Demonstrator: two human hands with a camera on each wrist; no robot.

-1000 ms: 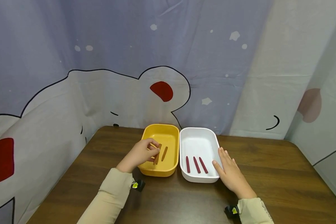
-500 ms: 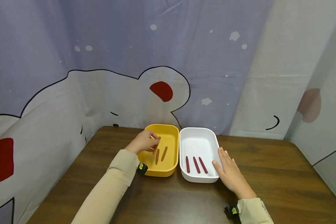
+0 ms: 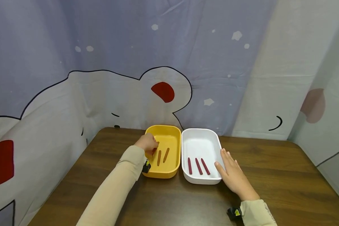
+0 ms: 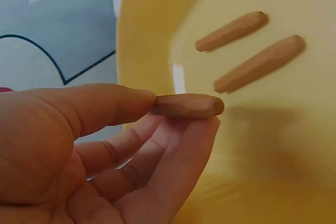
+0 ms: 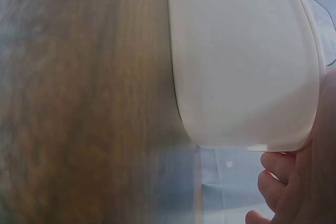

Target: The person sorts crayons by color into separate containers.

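In the head view, my left hand (image 3: 147, 143) is over the left side of a yellow tray (image 3: 161, 174). Between thumb and fingers it pinches a short brown crayon-like stick (image 4: 191, 106), faceted and rounded at the tip, clearest in the left wrist view. Two similar brown sticks lie beside each other on the tray's floor, one left (image 3: 159, 158) and one right (image 3: 166, 155). My right hand (image 3: 234, 175), fingers straight, rests against the right side of a white tray (image 3: 201, 181). Three dark red sticks (image 3: 198, 166) lie in the white tray's near half.
Both trays stand side by side on a brown wooden table (image 3: 271, 175), near its back edge. A printed curtain (image 3: 214, 62) hangs behind the table. A black camera strap shows at each wrist.
My left hand has moved away from me and slightly left inside the yellow tray with the pinched stick, parting it from the other two. My right hand stays put.
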